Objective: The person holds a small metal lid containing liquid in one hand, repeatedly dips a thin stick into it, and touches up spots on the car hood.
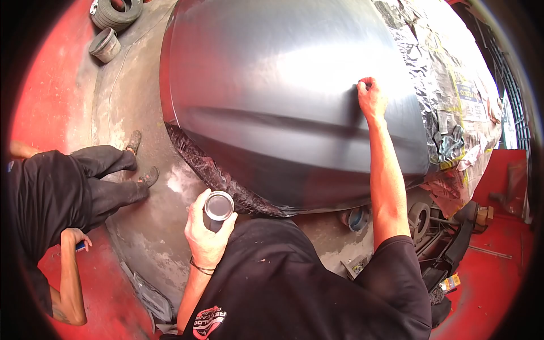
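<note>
A dark grey car hood (266,73) with a satin sheen fills the upper middle of the view. Above its right part, my right hand (373,102) is reached out with its fingers pinched together. Something small and dark may be between the fingertips, but I cannot make it out. Close to my body, my left hand (205,241) is wrapped around a small round metal can (219,205), whose silvery circular top faces up. A dark band circles my left wrist.
Newspaper and plastic sheeting (453,85) cover the car on the right. Crinkled dark plastic (218,173) hangs along the hood's near left edge. At left, another person (51,192) holds a small blue thing. A bucket (105,45) and tires (117,14) stand at upper left.
</note>
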Available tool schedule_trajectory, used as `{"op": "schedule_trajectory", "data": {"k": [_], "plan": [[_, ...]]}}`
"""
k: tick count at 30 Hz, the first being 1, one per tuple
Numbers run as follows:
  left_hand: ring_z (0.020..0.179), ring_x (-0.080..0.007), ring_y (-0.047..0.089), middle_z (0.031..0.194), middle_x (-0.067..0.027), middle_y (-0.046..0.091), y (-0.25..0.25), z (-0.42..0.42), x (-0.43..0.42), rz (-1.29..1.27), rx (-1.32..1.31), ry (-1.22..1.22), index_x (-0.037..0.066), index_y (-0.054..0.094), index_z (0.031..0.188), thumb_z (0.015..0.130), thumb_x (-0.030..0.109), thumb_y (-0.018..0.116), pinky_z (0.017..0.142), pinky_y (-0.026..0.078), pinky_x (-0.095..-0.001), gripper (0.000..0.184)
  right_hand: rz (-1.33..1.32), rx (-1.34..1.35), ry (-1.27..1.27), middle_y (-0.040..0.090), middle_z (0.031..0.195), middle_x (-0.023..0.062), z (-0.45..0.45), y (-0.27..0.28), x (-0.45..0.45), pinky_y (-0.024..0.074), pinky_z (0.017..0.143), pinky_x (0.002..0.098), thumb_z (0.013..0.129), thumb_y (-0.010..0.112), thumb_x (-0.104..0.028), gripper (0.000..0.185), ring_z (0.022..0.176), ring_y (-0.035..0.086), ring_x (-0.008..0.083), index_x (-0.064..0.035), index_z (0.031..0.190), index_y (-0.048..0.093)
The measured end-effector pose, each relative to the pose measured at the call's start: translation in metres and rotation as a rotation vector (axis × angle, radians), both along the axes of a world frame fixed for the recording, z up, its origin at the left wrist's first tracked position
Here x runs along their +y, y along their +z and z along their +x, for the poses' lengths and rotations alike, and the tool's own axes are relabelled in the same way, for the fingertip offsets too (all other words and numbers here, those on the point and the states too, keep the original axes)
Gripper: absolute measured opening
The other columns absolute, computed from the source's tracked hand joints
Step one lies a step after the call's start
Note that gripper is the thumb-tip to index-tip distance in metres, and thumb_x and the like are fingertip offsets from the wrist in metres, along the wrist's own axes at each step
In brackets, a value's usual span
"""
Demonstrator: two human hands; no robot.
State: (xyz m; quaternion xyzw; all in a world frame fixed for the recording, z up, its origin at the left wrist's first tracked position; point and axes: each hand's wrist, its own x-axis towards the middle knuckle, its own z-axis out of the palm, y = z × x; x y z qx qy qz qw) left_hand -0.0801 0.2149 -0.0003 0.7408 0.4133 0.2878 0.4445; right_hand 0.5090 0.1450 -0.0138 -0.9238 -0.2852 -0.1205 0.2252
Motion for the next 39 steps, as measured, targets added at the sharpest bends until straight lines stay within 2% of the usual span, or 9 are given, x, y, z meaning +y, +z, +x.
{"op": "schedule_trajectory", "data": {"k": [12, 15, 17, 19, 20, 23, 25, 31, 39], "plan": [[0.123, -0.0289, 0.079, 0.134, -0.0166, 0.080, 0.000, 0.003, 0.000, -0.008, -0.041, -0.001, 0.000, 0.067, 0.153, 0.083, 0.006, 0.101, 0.111, 0.061, -0.0424, 0.078, 0.003, -0.020, -0.022, 0.086, 0.110, 0.0206, 0.011, -0.008, -0.005, 0.0616, 0.099, 0.0537, 0.107, 0.073, -0.039, 0.030, 0.109, 0.081, 0.0446, -0.0141, 0.123, 0.081], [0.122, -0.0295, 0.080, 0.133, -0.0172, 0.080, 0.003, 0.004, 0.002, -0.005, -0.047, 0.006, 0.002, 0.068, 0.152, 0.083, 0.005, 0.100, 0.110, 0.062, -0.0431, 0.076, 0.135, -0.002, -0.015, 0.087, 0.119, 0.0162, 0.000, -0.001, -0.014, 0.0626, 0.104, 0.0477, 0.108, 0.079, -0.036, 0.029, 0.114, 0.083, 0.0336, -0.0132, 0.126, 0.081], [0.123, -0.0303, 0.080, 0.133, -0.0173, 0.080, 0.001, 0.001, 0.003, -0.018, -0.060, 0.006, 0.002, 0.067, 0.152, 0.083, 0.006, 0.101, 0.110, 0.062, -0.0432, 0.077, 0.299, 0.058, -0.048, 0.086, 0.120, 0.0135, -0.007, 0.006, -0.022, 0.0619, 0.105, 0.0426, 0.109, 0.080, -0.035, 0.029, 0.114, 0.082, 0.0271, -0.0136, 0.127, 0.083], [0.123, -0.0307, 0.080, 0.133, -0.0171, 0.080, 0.000, -0.002, 0.006, -0.002, -0.063, 0.002, 0.002, 0.067, 0.152, 0.083, 0.006, 0.101, 0.109, 0.062, -0.0434, 0.077, 0.653, 0.072, 0.068, 0.084, 0.117, 0.0093, -0.017, 0.026, -0.034, 0.0599, 0.098, 0.0354, 0.110, 0.080, -0.019, 0.024, 0.109, 0.075, 0.0190, -0.0032, 0.128, 0.083], [0.123, -0.0310, 0.080, 0.133, -0.0170, 0.080, -0.001, -0.004, 0.007, 0.003, -0.066, -0.005, 0.002, 0.067, 0.152, 0.083, 0.006, 0.101, 0.109, 0.062, -0.0434, 0.077, 0.683, -0.073, -0.031, 0.081, 0.121, 0.0110, -0.046, 0.062, -0.033, 0.0613, 0.099, 0.0346, 0.112, 0.077, -0.013, 0.019, 0.110, 0.075, 0.0208, 0.0016, 0.124, 0.081], [0.123, -0.0317, 0.080, 0.133, -0.0170, 0.080, 0.002, -0.012, 0.013, 0.026, -0.068, -0.037, 0.002, 0.067, 0.152, 0.083, 0.007, 0.101, 0.109, 0.062, -0.0439, 0.077, 1.415, 0.056, 0.067, 0.078, 0.131, 0.0168, -0.085, 0.127, -0.053, 0.0674, 0.098, 0.0412, 0.114, 0.072, -0.009, 0.022, 0.111, 0.077, 0.0256, -0.0001, 0.132, 0.065], [0.123, -0.0325, 0.080, 0.133, -0.0174, 0.079, 0.003, -0.018, 0.016, 0.048, -0.071, -0.071, 0.003, 0.067, 0.153, 0.083, 0.007, 0.101, 0.109, 0.062, -0.0444, 0.078, 1.490, 0.129, 0.108, 0.078, 0.131, 0.0177, -0.110, 0.141, -0.070, 0.0673, 0.097, 0.0408, 0.115, 0.070, -0.008, 0.020, 0.108, 0.077, 0.0257, -0.0022, 0.133, 0.062], [0.124, -0.0327, 0.079, 0.135, -0.0167, 0.079, 0.000, -0.041, 0.026, 0.068, -0.085, -0.191, 0.004, 0.068, 0.153, 0.083, 0.010, 0.102, 0.109, 0.063, -0.0439, 0.079, 0.866, 0.245, 0.232, 0.077, 0.123, 0.0111, -0.283, 0.076, -0.072, 0.0609, 0.092, 0.0346, 0.117, 0.069, -0.007, 0.013, 0.096, 0.071, 0.0163, -0.0011, 0.128, 0.070], [0.124, -0.0340, 0.079, 0.136, -0.0178, 0.078, -0.005, -0.070, 0.016, 0.048, -0.090, -0.326, 0.003, 0.064, 0.154, 0.085, 0.011, 0.100, 0.110, 0.062, -0.0441, 0.078, 0.733, 0.806, 0.081, 0.080, 0.116, 0.0087, -0.485, -0.027, -0.116, 0.0647, 0.091, 0.0307, 0.114, 0.072, 0.000, 0.008, 0.096, 0.075, 0.0132, -0.0012, 0.121, 0.071]]}}
